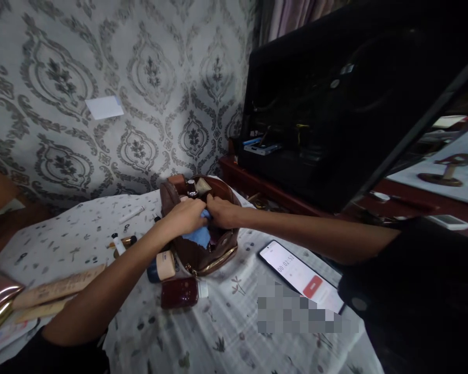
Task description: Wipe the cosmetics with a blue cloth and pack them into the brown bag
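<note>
A brown zip bag (pixel 187 255) stands unzipped on the cloth-covered table, its gold zip along the front edge. My left hand (pixel 189 215) reaches into its mouth, closed on a crumpled blue cloth (pixel 198 237) that hangs down inside. Beside it, my right hand (pixel 223 212) is also in the bag, with fingers curled in close to the cloth; what they grip is hidden. Behind my hands, a bottle with a silver cap (pixel 192 188) and a beige item (pixel 203 186) poke up in the bag. Against its left side rests a beige-and-dark-blue container (pixel 165 266).
A dark red bottle (pixel 179 292) with a white cap lies before the bag. To the right is a phone (pixel 296 275) showing a running timer. Beige tubes (pixel 60 284) and a white pen-like stick (pixel 131 214) lie left. A large black screen (pixel 335 119) rises at right.
</note>
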The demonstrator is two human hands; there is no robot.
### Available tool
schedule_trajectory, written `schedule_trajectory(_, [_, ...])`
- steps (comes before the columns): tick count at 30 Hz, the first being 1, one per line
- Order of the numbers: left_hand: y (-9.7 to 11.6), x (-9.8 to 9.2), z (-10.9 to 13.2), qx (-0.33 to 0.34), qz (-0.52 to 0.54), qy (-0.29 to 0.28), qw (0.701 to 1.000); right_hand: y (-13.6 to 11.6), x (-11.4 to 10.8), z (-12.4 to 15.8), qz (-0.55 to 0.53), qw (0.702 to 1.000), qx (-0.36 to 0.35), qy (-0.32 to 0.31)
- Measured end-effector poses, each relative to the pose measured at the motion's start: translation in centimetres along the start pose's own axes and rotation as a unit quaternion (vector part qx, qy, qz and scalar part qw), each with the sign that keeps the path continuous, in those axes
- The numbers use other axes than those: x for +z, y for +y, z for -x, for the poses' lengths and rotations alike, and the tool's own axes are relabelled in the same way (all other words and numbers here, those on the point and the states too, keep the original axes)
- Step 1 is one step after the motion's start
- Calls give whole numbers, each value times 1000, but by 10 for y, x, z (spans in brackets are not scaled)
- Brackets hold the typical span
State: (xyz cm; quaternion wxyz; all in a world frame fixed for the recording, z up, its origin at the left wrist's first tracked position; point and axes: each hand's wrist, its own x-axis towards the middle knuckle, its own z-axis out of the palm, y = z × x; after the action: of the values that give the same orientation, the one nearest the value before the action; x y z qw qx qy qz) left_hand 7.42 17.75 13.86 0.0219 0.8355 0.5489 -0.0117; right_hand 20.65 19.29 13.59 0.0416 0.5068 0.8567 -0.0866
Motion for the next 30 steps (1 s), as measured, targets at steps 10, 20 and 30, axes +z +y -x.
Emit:
schedule_trajectory(10, [-10,-4,62,139,216,115,960,10,6,61,154,966,-203,53])
schedule_trajectory(20, [-13,15,70,126,271,175,938,3,-11,45,166,971,-167,31])
schedule_trajectory(30, [-13,10,72,113,263,151,946,6,-13,27,183,969,-155,58])
